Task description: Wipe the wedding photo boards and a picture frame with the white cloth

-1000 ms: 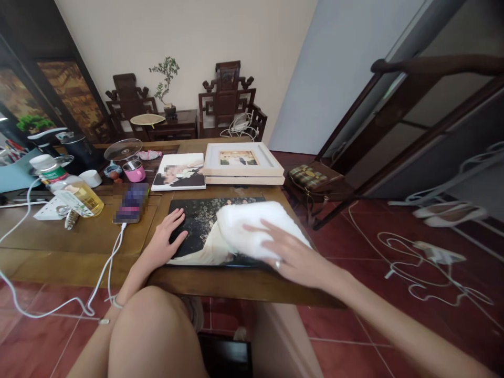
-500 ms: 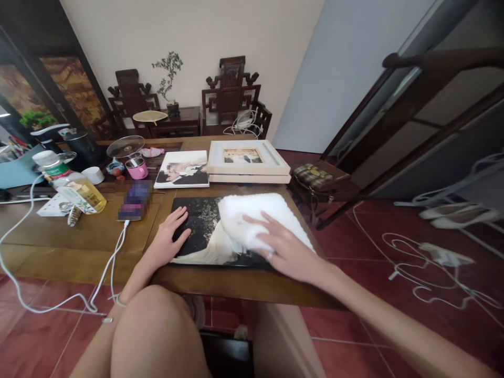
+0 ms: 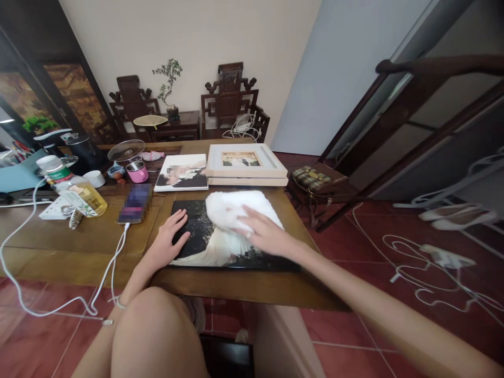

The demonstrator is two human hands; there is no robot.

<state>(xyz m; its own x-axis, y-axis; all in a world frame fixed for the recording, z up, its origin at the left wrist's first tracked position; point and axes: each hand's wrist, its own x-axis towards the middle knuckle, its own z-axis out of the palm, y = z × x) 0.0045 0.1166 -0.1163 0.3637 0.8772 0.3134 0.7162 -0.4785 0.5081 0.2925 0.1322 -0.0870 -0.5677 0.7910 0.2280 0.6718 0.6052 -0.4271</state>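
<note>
A dark glossy photo print (image 3: 220, 251) lies flat near the front edge of the wooden table (image 3: 71, 247). My left hand (image 3: 167, 242) rests flat on the print's left side, fingers spread. My right hand (image 3: 264, 232) presses a folded white cloth (image 3: 232, 210) down on the upper middle of the print, fingers stretched over the cloth.
Behind the print lie a white-framed picture (image 3: 246, 165) and a smaller photo panel (image 3: 181, 172). To the left are a phone (image 3: 134, 203) on a white cable, a pink cup (image 3: 137, 171), a bottle (image 3: 81, 195) and clutter. Chairs stand at the back; cables and shoes lie on the red floor at right.
My right hand has slid the white cloth leftward and away across the print, uncovering its right side. My left hand has stayed in place.
</note>
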